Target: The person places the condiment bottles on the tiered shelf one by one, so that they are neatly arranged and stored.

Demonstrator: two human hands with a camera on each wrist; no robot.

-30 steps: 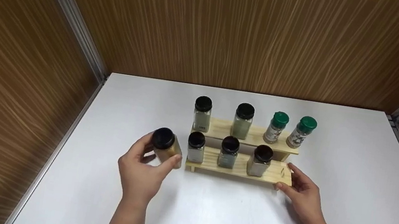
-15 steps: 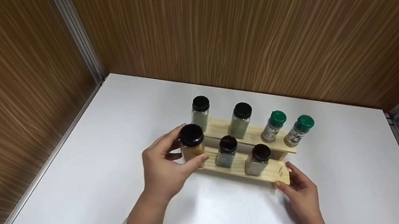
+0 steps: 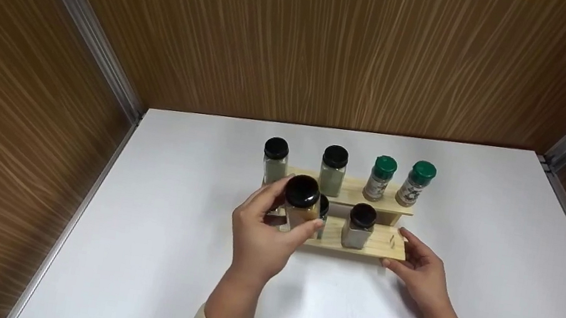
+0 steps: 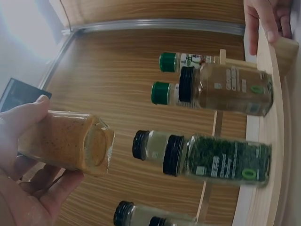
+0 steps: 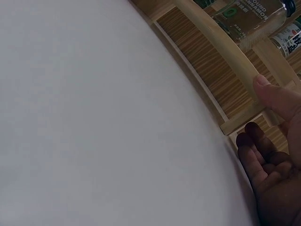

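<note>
My left hand (image 3: 263, 237) grips a spice jar (image 4: 61, 141) of orange-brown powder with a black lid. In the head view it overlaps the left half of the two-tier wooden spice rack (image 3: 379, 245); the left wrist view shows a gap between the jar and the rack. Thumb and fingers of my right hand (image 3: 422, 278) hold the right end of the lower shelf. On that shelf stand a ground cinnamon jar (image 4: 230, 89) and a chopped parsley jar (image 4: 230, 160). A further lower-shelf jar at the left is mostly hidden behind my left hand in the head view.
On the upper shelf stand two black-lidded jars, one at the left (image 3: 274, 166) and one near the middle (image 3: 333, 175), and two green-capped bottles (image 3: 379, 180) at the right. The white table (image 3: 167, 220) meets a wood-grain back panel (image 3: 305, 44) and side panels.
My left hand has carried the jar rightward from beside the rack to in front of its lower shelf. My right hand keeps its hold on the rack's end. The head view has shifted slightly.
</note>
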